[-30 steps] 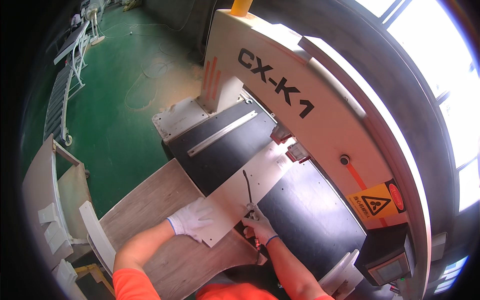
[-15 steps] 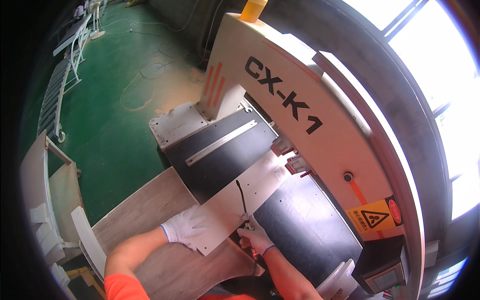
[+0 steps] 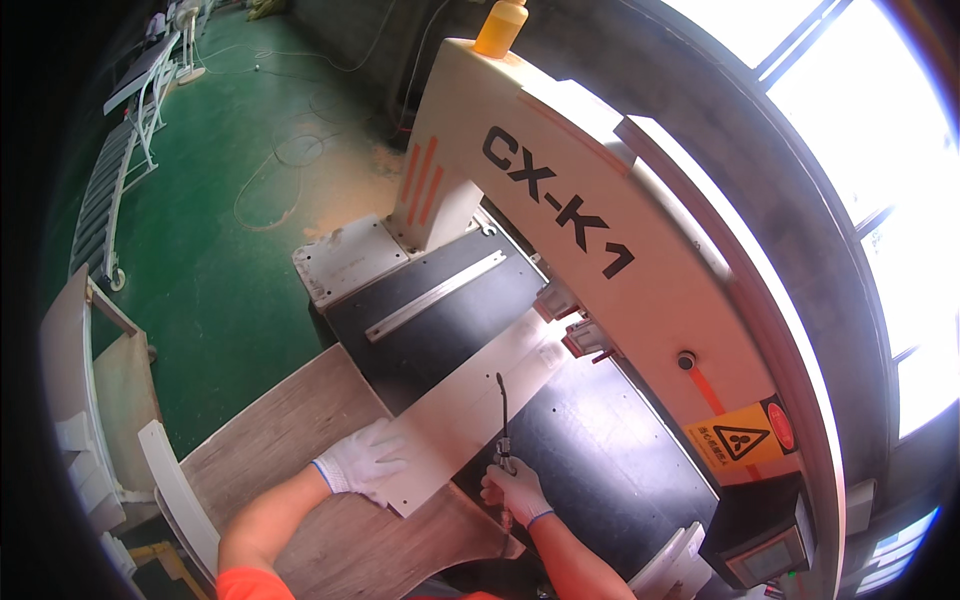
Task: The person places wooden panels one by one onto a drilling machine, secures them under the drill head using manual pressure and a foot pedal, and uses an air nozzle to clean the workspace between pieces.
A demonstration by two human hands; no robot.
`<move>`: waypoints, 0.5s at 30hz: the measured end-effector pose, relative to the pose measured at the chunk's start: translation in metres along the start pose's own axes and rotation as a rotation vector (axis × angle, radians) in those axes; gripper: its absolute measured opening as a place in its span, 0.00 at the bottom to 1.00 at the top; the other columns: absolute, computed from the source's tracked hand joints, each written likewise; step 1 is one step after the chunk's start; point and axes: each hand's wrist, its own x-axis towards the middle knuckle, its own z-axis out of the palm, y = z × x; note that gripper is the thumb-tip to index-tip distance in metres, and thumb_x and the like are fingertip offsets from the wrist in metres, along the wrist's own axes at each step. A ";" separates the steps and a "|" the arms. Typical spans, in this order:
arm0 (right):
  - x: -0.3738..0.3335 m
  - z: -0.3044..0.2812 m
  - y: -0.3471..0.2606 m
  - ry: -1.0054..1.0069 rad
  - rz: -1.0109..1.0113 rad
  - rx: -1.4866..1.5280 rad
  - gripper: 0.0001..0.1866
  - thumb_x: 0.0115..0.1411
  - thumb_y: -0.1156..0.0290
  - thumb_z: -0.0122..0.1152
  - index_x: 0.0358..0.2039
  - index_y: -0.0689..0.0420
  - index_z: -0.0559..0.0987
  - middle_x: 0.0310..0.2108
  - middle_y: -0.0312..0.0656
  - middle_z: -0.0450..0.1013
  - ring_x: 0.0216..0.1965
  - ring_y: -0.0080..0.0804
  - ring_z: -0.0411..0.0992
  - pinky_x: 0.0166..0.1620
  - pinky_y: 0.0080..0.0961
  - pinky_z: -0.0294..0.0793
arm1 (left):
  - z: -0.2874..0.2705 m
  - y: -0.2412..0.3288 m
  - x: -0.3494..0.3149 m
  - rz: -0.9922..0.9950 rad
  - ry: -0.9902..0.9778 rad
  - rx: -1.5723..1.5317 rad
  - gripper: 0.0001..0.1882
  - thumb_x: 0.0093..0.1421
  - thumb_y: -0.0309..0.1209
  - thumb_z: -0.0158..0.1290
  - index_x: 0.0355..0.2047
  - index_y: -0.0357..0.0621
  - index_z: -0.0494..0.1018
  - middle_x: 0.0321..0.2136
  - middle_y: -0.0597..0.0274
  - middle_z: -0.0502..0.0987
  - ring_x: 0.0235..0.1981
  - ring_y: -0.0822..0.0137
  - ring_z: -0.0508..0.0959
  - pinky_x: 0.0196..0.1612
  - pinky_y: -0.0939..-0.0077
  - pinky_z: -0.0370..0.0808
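Observation:
A long white board (image 3: 440, 430) with small holes in it lies across the wood-grain panel (image 3: 300, 410) and the black machine table. My left hand (image 3: 370, 460), in a white glove, rests flat near the board's close end with its fingers spread. My gloved right hand (image 3: 517, 490) is closed around an air blow gun (image 3: 504, 450), just right of the board's edge above the black table. The gun's thin dark nozzle points away from me, its bent tip by the board's right edge; a hose shows below the hand.
A large white machine arm (image 3: 560, 180) arches over the black table (image 3: 440, 280), with clamp heads (image 3: 580, 335) above the board's far end. A metal rail (image 3: 435, 295) is on the table. Right stands a control box (image 3: 760, 545); left, curved white panels (image 3: 175, 490) and a roller conveyor (image 3: 100, 200).
My right hand has shifted slightly right, and the blow gun's nozzle has swung right, from over the board toward its right edge. My left hand stays flat on the board.

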 end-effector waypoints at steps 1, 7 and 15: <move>-0.015 -0.002 -0.004 0.049 -0.035 0.002 0.14 0.71 0.65 0.67 0.50 0.58 0.77 0.36 0.41 0.81 0.29 0.31 0.82 0.33 0.30 0.85 | 0.000 0.001 -0.003 -0.021 0.001 -0.021 0.48 0.42 0.69 0.70 0.59 0.54 0.82 0.68 0.48 0.74 0.70 0.25 0.66 0.75 0.33 0.66; -0.105 -0.021 -0.034 0.363 -0.208 0.178 0.14 0.77 0.62 0.58 0.45 0.62 0.74 0.29 0.44 0.81 0.23 0.30 0.79 0.22 0.24 0.69 | -0.004 0.003 0.002 -0.024 0.035 -0.076 0.49 0.40 0.68 0.71 0.58 0.54 0.81 0.64 0.48 0.76 0.66 0.26 0.69 0.74 0.34 0.67; -0.167 -0.026 -0.106 0.291 -0.364 0.474 0.13 0.78 0.60 0.57 0.49 0.58 0.72 0.30 0.41 0.78 0.23 0.32 0.78 0.19 0.23 0.66 | 0.000 0.003 0.004 -0.008 0.063 0.002 0.51 0.37 0.71 0.72 0.58 0.55 0.81 0.62 0.44 0.75 0.64 0.23 0.71 0.67 0.31 0.73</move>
